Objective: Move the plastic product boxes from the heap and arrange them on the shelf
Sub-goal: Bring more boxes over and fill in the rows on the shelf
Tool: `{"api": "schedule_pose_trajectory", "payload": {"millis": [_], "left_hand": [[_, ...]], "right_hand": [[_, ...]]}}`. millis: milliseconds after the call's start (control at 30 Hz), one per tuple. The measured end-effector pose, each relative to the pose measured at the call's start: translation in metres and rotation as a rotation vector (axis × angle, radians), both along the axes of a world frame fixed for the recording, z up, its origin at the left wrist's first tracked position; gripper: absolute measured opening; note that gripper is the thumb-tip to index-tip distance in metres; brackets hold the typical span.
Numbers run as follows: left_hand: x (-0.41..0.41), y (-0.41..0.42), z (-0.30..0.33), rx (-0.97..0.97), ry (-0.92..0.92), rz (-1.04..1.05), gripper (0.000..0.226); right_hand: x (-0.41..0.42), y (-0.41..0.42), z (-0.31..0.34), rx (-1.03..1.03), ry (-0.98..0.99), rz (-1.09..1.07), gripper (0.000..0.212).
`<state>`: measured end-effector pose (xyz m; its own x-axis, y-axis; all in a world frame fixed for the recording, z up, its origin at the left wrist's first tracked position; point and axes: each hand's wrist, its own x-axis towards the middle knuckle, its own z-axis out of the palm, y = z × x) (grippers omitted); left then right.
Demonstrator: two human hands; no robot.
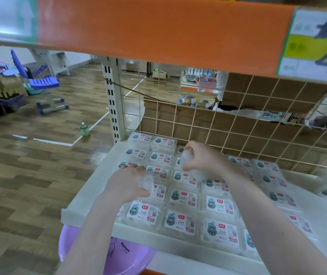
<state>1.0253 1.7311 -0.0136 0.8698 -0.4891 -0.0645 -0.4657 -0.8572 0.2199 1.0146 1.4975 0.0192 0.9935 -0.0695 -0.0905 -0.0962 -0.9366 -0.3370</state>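
Clear plastic product boxes (181,221), each with a white printed label, lie in close rows on the pale shelf (87,207), filling its left and middle. The left hand (128,182) has its fingers curled round a clear box at the left columns, apparently its edge; the label of that box is hidden by the hand. The right hand (199,157) pinches another clear box between thumb and fingers, raised just above the rows near the wire grid back panel (238,124). A looser cluster of boxes (271,179), some tilted, lies toward the right of the shelf and is judged to be the remaining heap.

Risks, as judged from this arrangement: the thin, glossy walls may slip or buckle under a pinch grip, dropping the raised box onto those below and knocking the rows askew. The front row sits touching the shelf lip, so a sideways push from either forearm could tip a box over the edge toward the purple basin (91,255) beneath. The orange upper shelf edge (158,30) hangs low, limiting lift clearance.
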Motion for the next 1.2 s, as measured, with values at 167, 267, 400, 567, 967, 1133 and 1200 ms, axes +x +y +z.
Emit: {"api": "schedule_pose_trajectory", "payload": {"millis": [167, 267, 400, 567, 967, 1133, 1200], "left_hand": [[0.000, 0.000, 0.000, -0.009, 0.010, 0.022, 0.058], [0.001, 0.002, 0.001, -0.020, 0.028, 0.035, 0.058], [0.000, 0.002, 0.004, -0.025, 0.038, 0.051, 0.063], [-0.003, -0.004, 0.010, -0.062, 0.033, 0.057, 0.069], [-0.010, -0.021, 0.008, -0.033, 0.061, 0.010, 0.069], [-0.012, -0.020, 0.003, -0.041, 0.037, 0.008, 0.067], [-0.014, -0.020, 0.001, -0.033, 0.022, 0.004, 0.070]], "right_hand": [[0.000, -0.010, -0.001, 0.297, -0.067, 0.000, 0.072], [-0.013, -0.022, -0.012, 0.498, -0.121, -0.030, 0.072], [-0.038, -0.047, -0.027, 0.539, -0.181, -0.092, 0.071], [-0.061, -0.071, -0.037, 0.455, -0.145, -0.173, 0.073], [-0.076, -0.071, -0.044, 0.226, -0.056, -0.151, 0.075], [-0.081, -0.061, -0.043, 0.074, -0.058, -0.142, 0.074], [-0.086, -0.058, -0.044, -0.033, -0.060, -0.115, 0.076]]}}
